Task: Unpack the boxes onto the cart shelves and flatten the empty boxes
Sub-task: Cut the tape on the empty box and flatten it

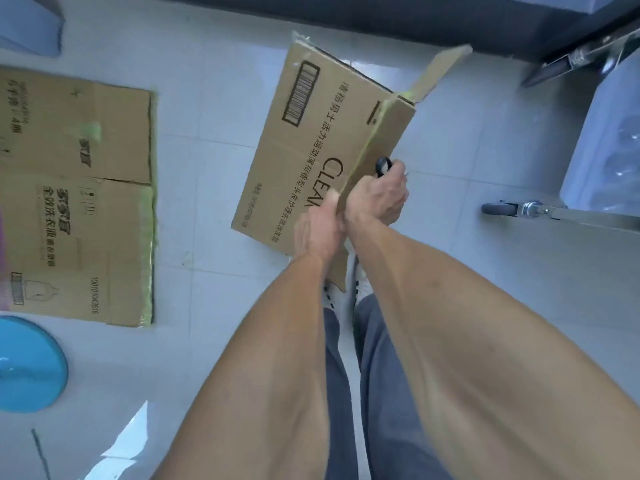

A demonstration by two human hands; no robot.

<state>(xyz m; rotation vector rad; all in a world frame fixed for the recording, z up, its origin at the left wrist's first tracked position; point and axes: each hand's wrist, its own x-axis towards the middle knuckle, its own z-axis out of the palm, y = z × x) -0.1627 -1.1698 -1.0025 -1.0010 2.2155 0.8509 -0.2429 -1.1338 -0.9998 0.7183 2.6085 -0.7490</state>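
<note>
**Both hands on the box edge**

The box (pixel 311 140), plain brown corrugated card printed with a barcode, dark lettering and "CLEA", stands tilted over the tiled floor (pixel 214 98), one flap (pixel 440 72) sticking up at its far end. Both hands meet at its near right edge. The left hand (pixel 317 230) pinches that edge, thumb on the printed face. The right hand (pixel 379 199) is just beside it, curled round a small tool with a black ring handle (pixel 383 165) held against the taped edge; what the tool is cannot be told.

A second box (pixel 79 199), flattened, lies well apart to the left on the floor, with greenish tape along its right edge. A round blue lid (pixel 27 365) lies near it. The cart (pixel 588 216), metal-framed with a caster wheel (pixel 498 208), stands to the right.
</note>
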